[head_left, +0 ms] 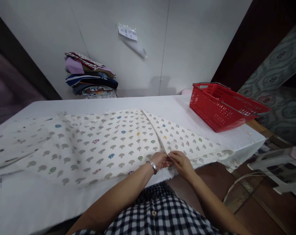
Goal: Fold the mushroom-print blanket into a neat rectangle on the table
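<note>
A cream cloth [123, 140] printed with grey and coloured mushrooms lies spread along the table, with a seam or folded edge running across it toward me. At the near end of that edge, my left hand [161, 160], with a silver bracelet on its wrist, has its fingers curled around the fabric. Right beside it, my right hand [182, 163] pinches the same edge between thumb and fingers. Both hands nearly touch at the table's front side. The cloth's left end is rumpled and partly blurred.
A red plastic basket [216, 111] stands at the table's right end. Folded clothes [91, 76] are stacked behind the white table [47, 202], near the wall. A plastic sleeve with a paper label [127, 32] hangs there. A white stool [272, 166] stands at the right.
</note>
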Tool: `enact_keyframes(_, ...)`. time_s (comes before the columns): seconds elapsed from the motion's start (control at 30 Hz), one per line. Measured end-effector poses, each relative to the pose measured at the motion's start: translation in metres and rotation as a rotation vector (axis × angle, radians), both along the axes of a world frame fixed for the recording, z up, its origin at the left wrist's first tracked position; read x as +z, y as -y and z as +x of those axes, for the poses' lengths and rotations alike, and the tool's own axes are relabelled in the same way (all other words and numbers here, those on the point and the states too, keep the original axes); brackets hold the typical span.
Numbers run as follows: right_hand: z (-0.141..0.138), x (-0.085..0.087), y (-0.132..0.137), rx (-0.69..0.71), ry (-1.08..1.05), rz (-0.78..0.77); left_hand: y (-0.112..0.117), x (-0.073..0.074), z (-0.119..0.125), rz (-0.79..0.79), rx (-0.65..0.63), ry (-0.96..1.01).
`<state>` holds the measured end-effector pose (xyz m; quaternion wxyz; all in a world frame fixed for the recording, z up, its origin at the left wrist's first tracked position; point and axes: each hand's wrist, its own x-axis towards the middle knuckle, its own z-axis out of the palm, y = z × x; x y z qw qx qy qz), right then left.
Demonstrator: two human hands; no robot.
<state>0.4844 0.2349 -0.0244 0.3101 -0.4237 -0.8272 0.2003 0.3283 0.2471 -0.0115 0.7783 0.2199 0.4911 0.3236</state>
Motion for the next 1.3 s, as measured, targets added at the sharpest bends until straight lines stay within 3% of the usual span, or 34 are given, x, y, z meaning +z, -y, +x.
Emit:
enact_keyframes(0.23,0.005,0.004,0.003,0.055,0.087,0.114,0.0,0.0,-0.002,0.02,-0.029,-0.038)
enact_keyframes(0.43,0.006,-0.009,0.0,0.038,0.071,0.271,-0.008,0.002,-0.004,-0.084,-0.068,-0.013)
enact_keyframes(0.6,0.012,-0.014,-0.002,0.044,0.063,0.31,-0.016,0.006,-0.007,-0.069,-0.13,-0.044)
enact_keyframes(0.87,0.013,-0.006,0.0,0.05,0.088,0.375,-0.044,0.0,-0.005,0.083,0.062,-0.372)
enact_keyframes(1.03,0.013,-0.005,0.0,0.05,0.103,0.41,-0.052,0.0,-0.002,0.157,0.076,-0.548)
enact_keyframes(1.3,0.014,-0.014,0.001,0.043,0.12,0.375,-0.056,-0.006,-0.002,0.061,0.075,-0.471)
